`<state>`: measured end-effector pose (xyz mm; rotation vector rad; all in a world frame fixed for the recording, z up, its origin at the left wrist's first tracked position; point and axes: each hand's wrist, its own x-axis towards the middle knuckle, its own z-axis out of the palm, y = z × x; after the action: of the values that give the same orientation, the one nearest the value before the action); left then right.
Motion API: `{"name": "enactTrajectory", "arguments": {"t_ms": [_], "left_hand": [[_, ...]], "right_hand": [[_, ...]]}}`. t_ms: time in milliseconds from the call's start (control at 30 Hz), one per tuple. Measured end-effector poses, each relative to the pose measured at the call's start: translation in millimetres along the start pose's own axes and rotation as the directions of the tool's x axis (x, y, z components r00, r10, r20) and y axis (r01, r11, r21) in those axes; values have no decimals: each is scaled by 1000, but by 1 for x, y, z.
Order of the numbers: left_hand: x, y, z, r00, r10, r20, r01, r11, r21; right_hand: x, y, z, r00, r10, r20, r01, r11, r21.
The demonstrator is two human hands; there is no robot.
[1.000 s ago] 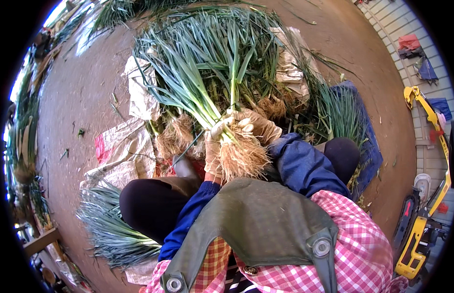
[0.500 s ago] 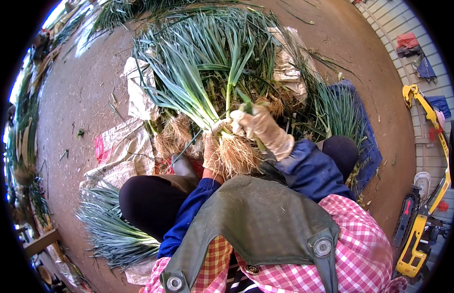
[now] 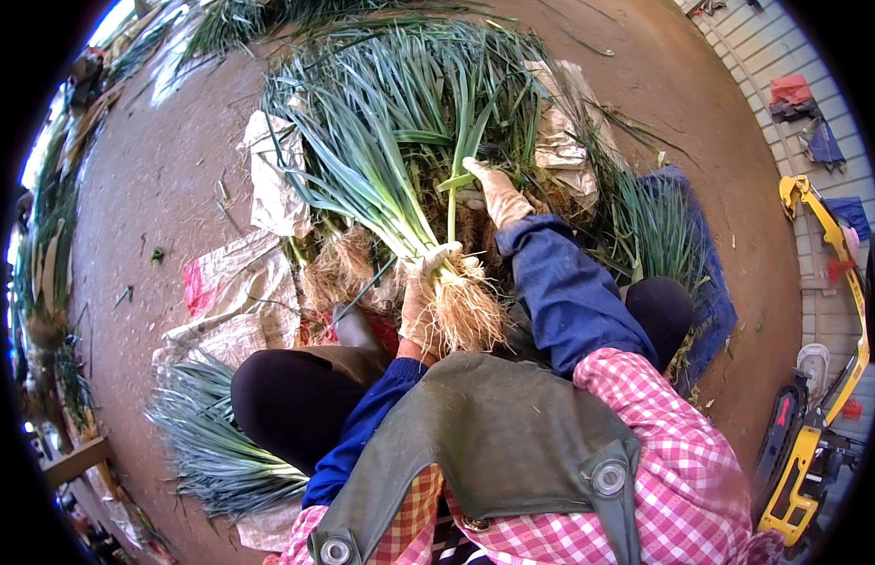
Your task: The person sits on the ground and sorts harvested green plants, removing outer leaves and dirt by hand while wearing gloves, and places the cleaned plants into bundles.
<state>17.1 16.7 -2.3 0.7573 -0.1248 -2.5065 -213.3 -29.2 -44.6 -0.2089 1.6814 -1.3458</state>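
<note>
My left hand [image 3: 421,306], in a pale soiled glove, is closed round a bunch of leeks [image 3: 406,212] just above their roots. Tan stringy roots [image 3: 464,309] hang from the fist towards my apron, while the long leaves fan out away from me. Farther off and to the right, my gloved right hand [image 3: 498,193] is beside an upright stalk of that bunch. A short green leek leaf [image 3: 455,181] sticks out from its closed fingers, partly hidden by the glove. Beyond both hands spreads a large pile of leeks [image 3: 437,80], with some roots facing me.
Pale woven sacks [image 3: 235,282] lie under and around the pile. Tied-looking leeks [image 3: 221,438] rest by my left knee. More leeks [image 3: 656,221] lie on a blue sheet [image 3: 715,292] at right. A yellow toy-like excavator [image 3: 802,471] stands along the right edge.
My right hand has moved away from the roots, up and slightly right, its forearm stretching out. The left hand keeps its hold on the bunch, nearly in place.
</note>
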Motion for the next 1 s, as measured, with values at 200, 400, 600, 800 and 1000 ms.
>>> {"name": "enactTrajectory", "arguments": {"t_ms": [200,400,600,800,1000], "left_hand": [[-5,3,-2,999,19,37,-21,999,34],[-6,10,-10,999,27,26,-26,1000,-10],[1,7,2,994,17,106,-12,999,-44],[-3,10,11,984,79,159,-67,995,-75],[-16,9,-6,1000,9,-4,-10,991,-133]], "right_hand": [[11,-10,-4,979,-160,-125,114,943,-313],[-26,-78,-101,842,-442,-311,409,897,-166],[-27,-85,-328,401,-98,-911,819,485,308],[-5,7,-202,899,-96,-427,322,805,499],[-36,45,22,941,-315,-125,117,647,-754]]}}
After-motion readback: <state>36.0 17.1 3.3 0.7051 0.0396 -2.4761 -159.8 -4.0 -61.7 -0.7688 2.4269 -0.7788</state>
